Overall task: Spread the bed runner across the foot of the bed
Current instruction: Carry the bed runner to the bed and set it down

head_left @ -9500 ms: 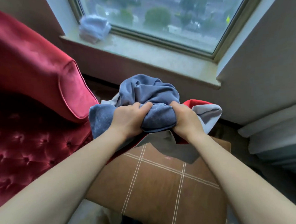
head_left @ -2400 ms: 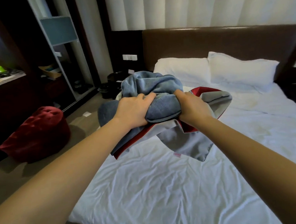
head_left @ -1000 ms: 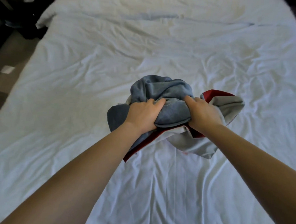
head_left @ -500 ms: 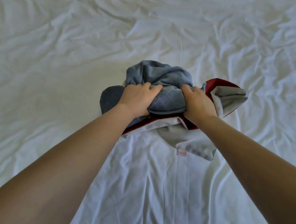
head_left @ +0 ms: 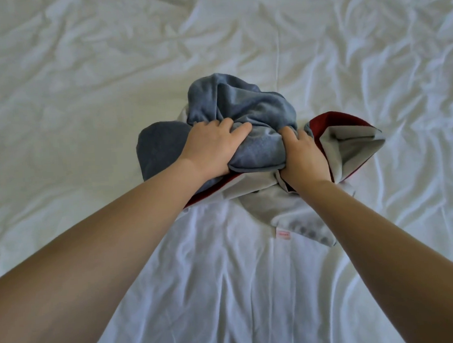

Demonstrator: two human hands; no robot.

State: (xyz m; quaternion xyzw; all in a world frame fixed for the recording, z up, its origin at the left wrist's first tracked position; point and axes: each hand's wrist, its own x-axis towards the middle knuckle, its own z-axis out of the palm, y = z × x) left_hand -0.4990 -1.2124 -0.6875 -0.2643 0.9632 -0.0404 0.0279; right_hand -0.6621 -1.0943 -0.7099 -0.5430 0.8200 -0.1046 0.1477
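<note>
My left hand point(head_left: 210, 147) and right hand point(head_left: 302, 157) both clutch the bunched bed runner point(head_left: 242, 104), blue, red and grey; its grey flap lies on the white sheet point(head_left: 82, 87); its pink tag point(head_left: 283, 234) is too small to read.

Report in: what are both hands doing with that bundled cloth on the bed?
Both left hand and right hand grip the bed runner. Runner bunched up, resting on the white sheet, not yet spread. Only wrinkled sheet around it.
</note>
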